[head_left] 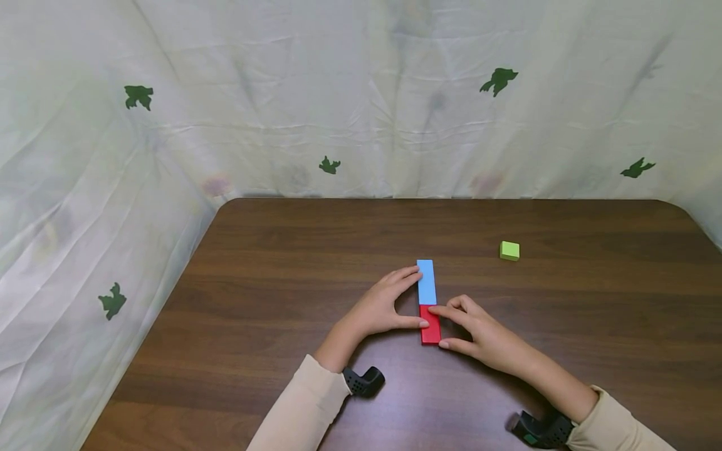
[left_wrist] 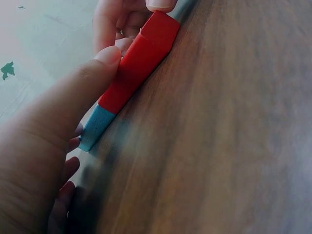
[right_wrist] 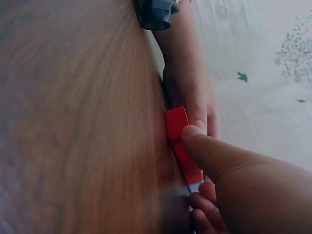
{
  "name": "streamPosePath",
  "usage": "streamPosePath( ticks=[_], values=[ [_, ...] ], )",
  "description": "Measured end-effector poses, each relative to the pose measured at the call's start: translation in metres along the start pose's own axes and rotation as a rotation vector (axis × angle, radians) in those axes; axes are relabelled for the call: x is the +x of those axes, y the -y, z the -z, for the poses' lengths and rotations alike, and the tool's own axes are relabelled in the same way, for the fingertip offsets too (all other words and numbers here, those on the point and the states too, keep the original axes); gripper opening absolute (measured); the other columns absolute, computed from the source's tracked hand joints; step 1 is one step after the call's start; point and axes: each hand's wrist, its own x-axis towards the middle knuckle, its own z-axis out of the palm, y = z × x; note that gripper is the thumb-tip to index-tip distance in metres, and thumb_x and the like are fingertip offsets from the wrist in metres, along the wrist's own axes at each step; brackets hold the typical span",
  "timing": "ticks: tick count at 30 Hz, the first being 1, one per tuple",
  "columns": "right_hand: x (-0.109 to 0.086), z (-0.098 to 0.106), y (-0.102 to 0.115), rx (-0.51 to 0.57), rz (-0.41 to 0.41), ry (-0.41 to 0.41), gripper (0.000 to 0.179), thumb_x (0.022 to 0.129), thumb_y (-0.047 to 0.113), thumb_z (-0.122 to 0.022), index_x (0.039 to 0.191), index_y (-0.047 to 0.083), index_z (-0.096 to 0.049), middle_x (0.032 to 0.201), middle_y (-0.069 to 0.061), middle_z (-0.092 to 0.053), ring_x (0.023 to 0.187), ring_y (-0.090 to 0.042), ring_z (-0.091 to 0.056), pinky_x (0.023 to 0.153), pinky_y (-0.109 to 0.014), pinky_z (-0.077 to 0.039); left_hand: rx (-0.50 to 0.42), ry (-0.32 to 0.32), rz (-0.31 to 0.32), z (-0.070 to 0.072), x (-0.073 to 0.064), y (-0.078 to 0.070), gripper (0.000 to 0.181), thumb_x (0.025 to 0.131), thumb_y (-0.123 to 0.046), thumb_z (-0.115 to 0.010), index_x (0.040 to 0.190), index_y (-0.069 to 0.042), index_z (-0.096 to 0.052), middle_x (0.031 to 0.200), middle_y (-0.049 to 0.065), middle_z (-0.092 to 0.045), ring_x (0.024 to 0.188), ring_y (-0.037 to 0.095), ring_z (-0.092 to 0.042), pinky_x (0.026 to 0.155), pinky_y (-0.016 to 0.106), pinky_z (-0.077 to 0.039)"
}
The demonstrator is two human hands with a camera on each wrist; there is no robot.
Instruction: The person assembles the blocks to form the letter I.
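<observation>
A red block [head_left: 430, 335] and a light blue block [head_left: 427, 285] lie end to end in one line on the table, the blue one farther away. My left hand [head_left: 379, 305] reaches in from the left, its fingertips against the blue block's left side and its thumb on the red block. From the right, my right hand [head_left: 487, 338] pinches the red block, index fingertip on its top and thumb at its near right corner. In the left wrist view, the red block [left_wrist: 134, 70] touches the blue block [left_wrist: 97, 126]. The right thumb [right_wrist: 204, 146] covers part of the red block in the right wrist view.
A small lime green block [head_left: 509, 251] sits farther back on the right of the brown wooden table [head_left: 271, 263]. A pale curtain [head_left: 361, 100] with green leaf shapes hangs behind the table and along its left side.
</observation>
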Motion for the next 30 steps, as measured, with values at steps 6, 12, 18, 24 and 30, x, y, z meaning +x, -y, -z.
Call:
streamPosePath(
  ticks=[6,12,18,24,30],
  values=[
    [0.001,0.001,0.003,0.023,-0.053,0.025,0.055,0.081,0.039,-0.065,0.129,0.019,-0.048,0.11,0.005,-0.043,0.1,-0.009,-0.043,0.081,-0.03,-0.043,0.001,0.006,0.005,0.001,0.0,0.0,0.084,0.072,-0.056,-0.065,0.14,-0.019,-0.033,0.144,-0.006,-0.025,0.13,0.017,-0.025,0.101,0.04,-0.027],
    [0.003,0.008,0.005,0.087,-0.061,-0.014,0.053,0.081,0.031,-0.067,0.127,0.013,-0.049,0.118,0.004,-0.047,0.107,-0.012,-0.048,0.088,-0.036,-0.042,-0.006,0.01,0.012,0.001,0.0,0.001,0.084,0.072,-0.056,-0.065,0.14,-0.019,-0.033,0.144,-0.007,-0.025,0.129,0.017,-0.025,0.101,0.04,-0.027],
    [0.003,0.017,0.007,0.065,-0.056,-0.081,0.052,0.08,0.024,-0.069,0.126,0.009,-0.05,0.122,0.002,-0.05,0.109,-0.016,-0.049,0.087,-0.039,-0.043,-0.009,0.013,0.007,0.0,0.001,0.0,0.084,0.072,-0.056,-0.065,0.14,-0.02,-0.033,0.144,-0.007,-0.025,0.129,0.017,-0.025,0.101,0.039,-0.027],
    [0.006,0.029,0.007,0.045,-0.039,-0.162,0.05,0.08,0.019,-0.069,0.125,0.007,-0.049,0.12,-0.001,-0.053,0.11,-0.016,-0.049,0.088,-0.037,-0.042,-0.013,0.014,0.01,0.001,0.001,-0.001,0.083,0.072,-0.054,-0.066,0.14,-0.019,-0.033,0.144,-0.006,-0.025,0.129,0.017,-0.024,0.101,0.038,-0.027],
    [0.01,0.042,0.006,0.026,-0.055,-0.23,0.056,0.077,0.011,-0.071,0.127,0.01,-0.048,0.12,-0.002,-0.053,0.111,-0.016,-0.048,0.09,-0.028,-0.039,-0.009,0.022,0.014,0.001,0.001,0.0,0.084,0.072,-0.055,-0.065,0.141,-0.019,-0.032,0.145,-0.006,-0.024,0.13,0.016,-0.023,0.102,0.038,-0.025]
  ],
)
